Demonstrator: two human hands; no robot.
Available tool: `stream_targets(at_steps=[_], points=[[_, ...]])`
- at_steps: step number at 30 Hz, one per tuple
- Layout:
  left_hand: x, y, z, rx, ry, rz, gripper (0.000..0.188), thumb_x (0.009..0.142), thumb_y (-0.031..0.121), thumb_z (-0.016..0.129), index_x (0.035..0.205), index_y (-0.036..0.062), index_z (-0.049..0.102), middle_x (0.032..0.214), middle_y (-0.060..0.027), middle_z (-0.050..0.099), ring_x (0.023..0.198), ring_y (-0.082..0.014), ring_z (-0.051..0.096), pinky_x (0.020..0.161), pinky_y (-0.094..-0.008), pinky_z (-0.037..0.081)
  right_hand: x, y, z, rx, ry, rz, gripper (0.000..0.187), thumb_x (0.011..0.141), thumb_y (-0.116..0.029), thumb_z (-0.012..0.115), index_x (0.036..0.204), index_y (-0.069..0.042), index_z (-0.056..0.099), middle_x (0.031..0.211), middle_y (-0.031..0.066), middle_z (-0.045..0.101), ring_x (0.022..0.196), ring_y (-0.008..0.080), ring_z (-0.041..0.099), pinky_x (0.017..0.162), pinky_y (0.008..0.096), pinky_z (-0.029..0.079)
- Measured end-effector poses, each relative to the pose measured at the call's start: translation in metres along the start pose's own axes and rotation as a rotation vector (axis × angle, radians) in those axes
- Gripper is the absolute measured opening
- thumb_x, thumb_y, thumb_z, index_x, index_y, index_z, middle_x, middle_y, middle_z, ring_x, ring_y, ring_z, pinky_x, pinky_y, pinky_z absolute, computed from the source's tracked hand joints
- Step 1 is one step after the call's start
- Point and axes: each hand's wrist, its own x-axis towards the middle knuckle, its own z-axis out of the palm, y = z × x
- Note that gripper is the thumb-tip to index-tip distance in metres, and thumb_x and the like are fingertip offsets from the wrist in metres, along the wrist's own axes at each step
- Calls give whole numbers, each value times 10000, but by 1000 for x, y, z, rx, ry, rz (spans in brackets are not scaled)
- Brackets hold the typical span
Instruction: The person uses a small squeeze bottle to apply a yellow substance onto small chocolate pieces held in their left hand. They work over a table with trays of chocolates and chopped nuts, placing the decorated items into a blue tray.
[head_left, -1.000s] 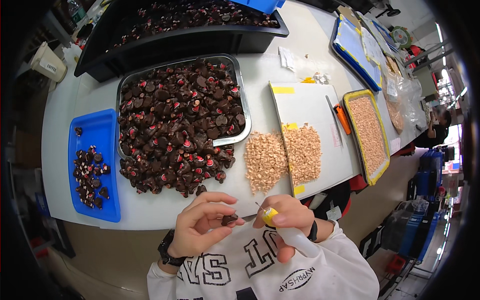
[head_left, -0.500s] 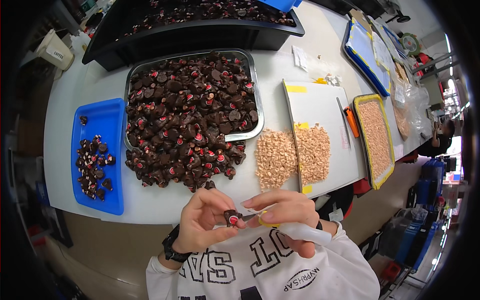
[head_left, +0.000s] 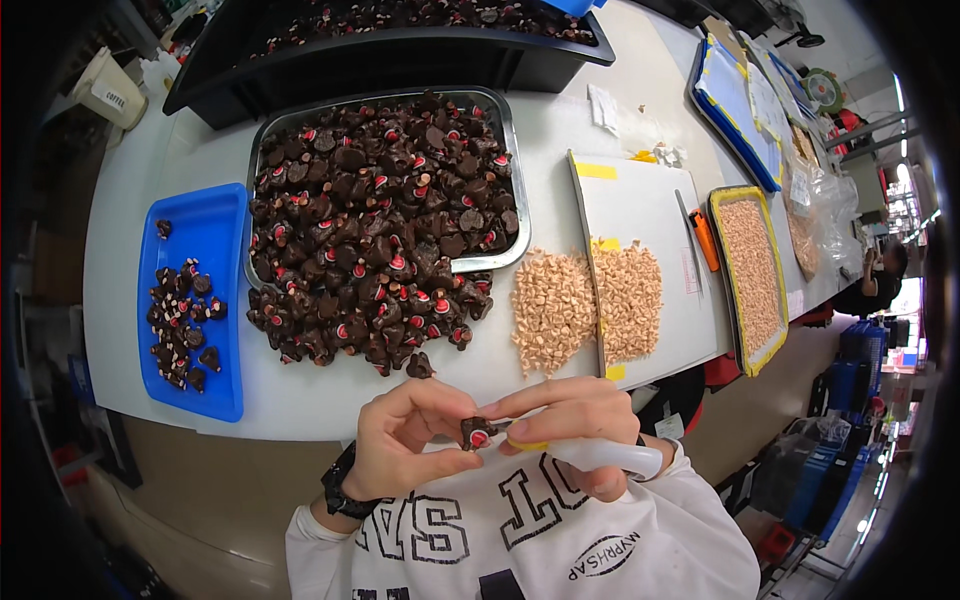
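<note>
Pinched between the thumb and fingers of my left hand point(head_left: 405, 445) is a small dark-brown molded piece point(head_left: 474, 431) with a red-and-white spot on it. My right hand point(head_left: 575, 412) is wrapped round a translucent white squeeze bottle point(head_left: 622, 457) with a yellow collar and a thin tip. That tip points left and reaches the brown piece; whether it touches cannot be made out. Just beyond my left fingertips one more brown piece point(head_left: 420, 366) lies at the table's near edge. Many similar pieces point(head_left: 365, 250) fill a metal tray point(head_left: 517, 180) and spill out in front of it.
On the left lies a blue tray point(head_left: 225, 370) with several brown and beige pieces. Heaps of tiny beige parts point(head_left: 552, 310) spread over a white board point(head_left: 640, 210), beside tweezers point(head_left: 690, 240) and an orange-handled cutter point(head_left: 705, 242). A black bin point(head_left: 400, 75) stands behind; a yellow-edged tray point(head_left: 783, 300) is right.
The brown piece has shifted slightly right and up in my left hand. The bottle's tip and my right fingers are now closer against it.
</note>
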Motion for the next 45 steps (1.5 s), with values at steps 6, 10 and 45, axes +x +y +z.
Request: stream_targets(at_steps=[6,10,45], points=[[0,0,-2,8,-17,-8,412,692,-87,701,1042,-47,488,1028,-136,538,954,-201,592,822,-335,513,2,0,-2,-28,-40,23,587,905,-444,348,931,96,578,829,227,627,766,321,645,590,340,540],[-1,-3,-2,-47,9,-15,400,696,-87,697,1021,-35,470,1030,-146,532,948,-203,593,819,-334,517,0,0,-2,9,-25,38,604,905,-459,346,941,99,577,842,240,626,764,320,645,592,339,540],[-1,1,0,-64,89,-131,443,746,-69,655,1145,-71,464,1031,-103,536,886,-159,595,818,-309,501,-9,-1,-17,-1035,-274,147,313,600,-104,580,911,-106,552,724,28,508,794,227,495,732,360,353]])
